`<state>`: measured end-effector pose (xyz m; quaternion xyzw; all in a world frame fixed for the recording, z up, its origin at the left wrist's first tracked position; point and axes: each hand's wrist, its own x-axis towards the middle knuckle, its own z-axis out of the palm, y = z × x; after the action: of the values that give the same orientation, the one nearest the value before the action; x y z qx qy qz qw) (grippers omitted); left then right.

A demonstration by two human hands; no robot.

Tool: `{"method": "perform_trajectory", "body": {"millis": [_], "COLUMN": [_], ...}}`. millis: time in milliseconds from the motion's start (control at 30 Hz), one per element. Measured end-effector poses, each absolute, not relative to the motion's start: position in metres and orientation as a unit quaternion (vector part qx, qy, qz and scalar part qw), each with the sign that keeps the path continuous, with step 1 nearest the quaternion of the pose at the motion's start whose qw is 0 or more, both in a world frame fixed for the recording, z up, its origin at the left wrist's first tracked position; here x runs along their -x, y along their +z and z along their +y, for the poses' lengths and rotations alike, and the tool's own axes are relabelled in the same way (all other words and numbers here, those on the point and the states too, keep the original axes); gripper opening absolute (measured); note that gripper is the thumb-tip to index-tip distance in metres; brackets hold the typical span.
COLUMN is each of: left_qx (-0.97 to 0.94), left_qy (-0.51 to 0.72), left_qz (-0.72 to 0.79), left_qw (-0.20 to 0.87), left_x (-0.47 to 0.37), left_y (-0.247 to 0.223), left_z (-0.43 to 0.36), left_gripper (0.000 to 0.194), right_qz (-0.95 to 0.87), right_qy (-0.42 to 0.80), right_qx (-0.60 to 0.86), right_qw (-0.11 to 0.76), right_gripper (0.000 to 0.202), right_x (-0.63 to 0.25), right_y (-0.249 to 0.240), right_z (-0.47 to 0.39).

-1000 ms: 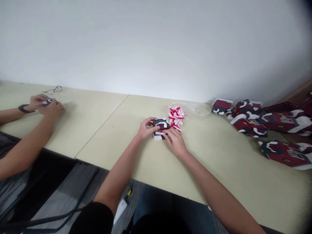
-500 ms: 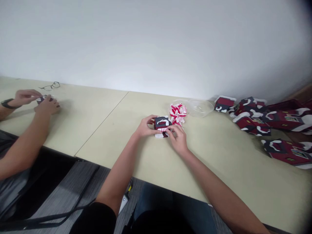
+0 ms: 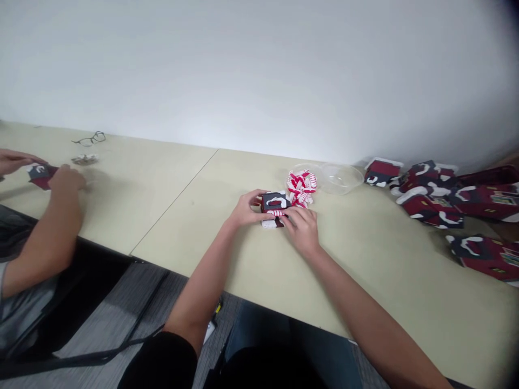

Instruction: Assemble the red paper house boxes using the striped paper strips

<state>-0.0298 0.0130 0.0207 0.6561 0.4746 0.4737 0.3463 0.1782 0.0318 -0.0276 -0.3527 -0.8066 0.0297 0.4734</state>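
So the little house (image 3: 279, 200) is in front of me on the tabletop (image 3: 203, 237), dark roof facing up with a raised white squiggle on it. My left hand (image 3: 248, 209) has it by the left side, grip closed on it, thumb running along the near side. My right hand (image 3: 302, 228) is at its near right corner, fingers bent, with the tips at the right end of a red-and-white striped piece (image 3: 274, 213) that sits along the near side, just below the roof. Honestly can't tell if that grip is pinching the piece or just pressing on it, my fingers cover too much. A bit of white edge (image 3: 269, 223) pokes out on the near side of the house too.

Just past the house, to the far right, there's a messy heap of striped pieces (image 3: 302, 186), and a clear plastic dish (image 3: 343, 178) beyond that. Way off to the right of the house is a bunch of bigger houses (image 3: 482, 256), same dark red, dark grey and white look, some crowded together.

Well to the left of the house, a co-worker's hands (image 3: 67, 179) are on a similar house (image 3: 39, 174). A pair of glasses (image 3: 91, 139) lies past those, with a small clump of something (image 3: 85, 159) nearer, too blurry to make out.
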Motion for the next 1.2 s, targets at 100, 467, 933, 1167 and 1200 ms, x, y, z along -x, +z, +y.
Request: {"method": "perform_trajectory", "body": {"millis": [100,467,933,1167,1200], "left_qx": [-0.655,-0.671,-0.68,-0.686,-0.687], "left_qy": [0.474,0.459,0.451,0.45,0.448], "left_qz": [0.481,0.493,0.506,0.505,0.507], "left_qw": [0.339,0.311,0.282,0.267,0.264], "left_x": [0.031,0.032,0.03,0.027,0.027], "left_y": [0.02,0.019,0.014,0.014,0.013], "left_z": [0.014,0.013,0.012,0.011,0.011], "left_gripper": [0.071,0.072,0.076,0.075,0.076], "right_qz": [-0.823,-0.86,-0.815,-0.813,-0.813], "right_qy": [-0.049,-0.095,-0.244,-0.236,-0.233], "right_qx": [0.339,0.299,0.196,0.21,0.211], "right_qw": [0.454,0.403,0.488,0.489,0.49], "right_gripper": [0.021,0.023,0.015,0.019,0.02], "right_x": [-0.179,-0.185,-0.183,-0.183,-0.184], "right_y": [-0.025,-0.028,-0.01,-0.01,-0.01], "right_z": [0.033,0.042,0.043,0.043,0.043]}}
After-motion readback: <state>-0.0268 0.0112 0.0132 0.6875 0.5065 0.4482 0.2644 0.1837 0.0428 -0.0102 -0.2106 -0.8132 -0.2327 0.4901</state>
